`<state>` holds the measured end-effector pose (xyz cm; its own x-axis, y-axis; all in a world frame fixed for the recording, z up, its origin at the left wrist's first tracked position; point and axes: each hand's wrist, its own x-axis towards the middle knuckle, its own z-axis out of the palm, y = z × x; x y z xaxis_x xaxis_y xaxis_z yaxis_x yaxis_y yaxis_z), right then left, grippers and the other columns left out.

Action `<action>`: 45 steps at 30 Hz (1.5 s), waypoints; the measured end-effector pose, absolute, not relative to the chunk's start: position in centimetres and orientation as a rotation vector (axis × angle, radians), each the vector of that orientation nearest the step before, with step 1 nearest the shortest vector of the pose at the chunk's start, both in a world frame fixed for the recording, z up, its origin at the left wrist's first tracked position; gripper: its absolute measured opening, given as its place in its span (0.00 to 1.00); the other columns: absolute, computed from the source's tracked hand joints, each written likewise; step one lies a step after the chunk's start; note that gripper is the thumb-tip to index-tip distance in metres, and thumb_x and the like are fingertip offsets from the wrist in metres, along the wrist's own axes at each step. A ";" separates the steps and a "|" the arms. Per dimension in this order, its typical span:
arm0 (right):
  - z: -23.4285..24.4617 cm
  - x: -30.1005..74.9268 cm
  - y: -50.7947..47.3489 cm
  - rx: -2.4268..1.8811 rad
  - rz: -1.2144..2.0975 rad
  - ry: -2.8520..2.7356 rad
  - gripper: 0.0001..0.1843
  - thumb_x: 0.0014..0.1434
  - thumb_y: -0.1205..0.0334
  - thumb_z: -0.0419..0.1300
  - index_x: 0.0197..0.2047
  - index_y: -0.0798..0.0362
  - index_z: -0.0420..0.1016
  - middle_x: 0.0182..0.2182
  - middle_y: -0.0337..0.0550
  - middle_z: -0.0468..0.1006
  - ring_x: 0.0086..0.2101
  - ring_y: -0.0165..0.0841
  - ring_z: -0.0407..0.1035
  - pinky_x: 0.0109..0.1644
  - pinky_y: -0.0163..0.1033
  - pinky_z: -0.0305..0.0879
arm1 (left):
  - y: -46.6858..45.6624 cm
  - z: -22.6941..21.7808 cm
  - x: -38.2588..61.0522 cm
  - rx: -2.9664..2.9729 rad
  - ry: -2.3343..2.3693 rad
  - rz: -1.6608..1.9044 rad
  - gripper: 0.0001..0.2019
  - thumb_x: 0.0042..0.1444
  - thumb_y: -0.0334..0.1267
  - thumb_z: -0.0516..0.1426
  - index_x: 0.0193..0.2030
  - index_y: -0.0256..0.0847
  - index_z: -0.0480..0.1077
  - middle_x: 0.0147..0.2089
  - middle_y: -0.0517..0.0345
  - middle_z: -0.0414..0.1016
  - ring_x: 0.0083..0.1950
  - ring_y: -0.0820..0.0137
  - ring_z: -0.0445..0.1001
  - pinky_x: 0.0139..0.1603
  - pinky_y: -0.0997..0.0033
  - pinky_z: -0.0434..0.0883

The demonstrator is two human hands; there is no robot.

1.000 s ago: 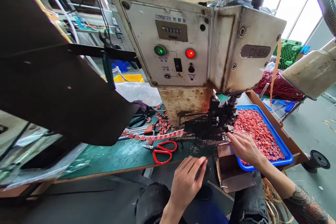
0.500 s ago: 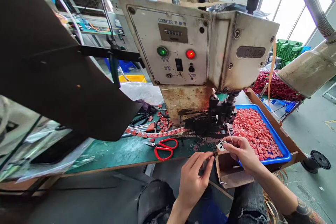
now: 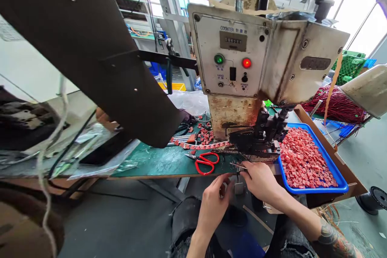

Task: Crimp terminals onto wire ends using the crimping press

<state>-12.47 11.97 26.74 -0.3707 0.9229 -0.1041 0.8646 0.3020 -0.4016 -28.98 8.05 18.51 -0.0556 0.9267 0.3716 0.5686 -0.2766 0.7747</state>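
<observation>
At the front edge of the green bench, my right hand (image 3: 259,178) is closed on a thin pale rod (image 3: 238,165) that sticks out to the left past its fingers. My left hand (image 3: 215,197) faces it with thumb and fingers pinched together; whatever they hold is too small to make out. Between and just below the fingertips is a small greyish metal piece (image 3: 239,188), and I cannot tell which hand bears it. Behind the hands stands the black press head (image 3: 260,137) of the machine. Red-handled scissors (image 3: 207,163) lie left of it on the bench.
A blue tray (image 3: 314,190) of small red pieces stands at right beside the machine. A strip with red pieces (image 3: 205,145) runs into the press. A dark shield (image 3: 121,68) overhangs the left. What looks like another person's hand (image 3: 104,119) shows behind it.
My view has swung left, shifting the scene rightwards. Both hands have moved from over the cardboard box to the bench edge near the press. My right hand has turned, its rod now pointing left.
</observation>
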 end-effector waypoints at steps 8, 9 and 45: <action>26.4 -16.2 13.8 -1.771 0.509 -2.545 0.12 0.70 0.64 0.55 0.52 0.53 0.76 0.45 0.53 0.86 0.47 0.44 0.80 0.45 0.40 0.68 | 7.7 17.2 -33.8 1.968 1.860 1.258 0.16 0.68 0.46 0.51 0.43 0.43 0.78 0.33 0.57 0.84 0.23 0.70 0.77 0.27 0.72 0.75; 26.3 -16.6 14.0 -1.781 0.501 -2.552 0.12 0.70 0.64 0.55 0.53 0.53 0.76 0.45 0.54 0.85 0.47 0.45 0.80 0.46 0.41 0.68 | 7.7 17.2 -34.0 1.977 1.868 1.249 0.16 0.68 0.45 0.51 0.43 0.43 0.78 0.33 0.57 0.85 0.23 0.69 0.77 0.27 0.72 0.75; 26.0 -3.8 9.7 -1.806 0.507 -2.085 0.21 0.70 0.58 0.56 0.63 0.46 0.77 0.32 0.43 0.85 0.34 0.40 0.79 0.40 0.39 0.66 | 8.5 20.5 -28.3 2.327 1.423 1.318 0.13 0.71 0.44 0.52 0.43 0.45 0.77 0.36 0.61 0.86 0.31 0.72 0.84 0.31 0.80 0.76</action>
<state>-3.76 9.65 26.01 -0.1376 0.9903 0.0198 0.8707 0.1305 -0.4742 -28.33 8.55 20.52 0.1825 0.7681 0.6138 0.6707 -0.5538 0.4935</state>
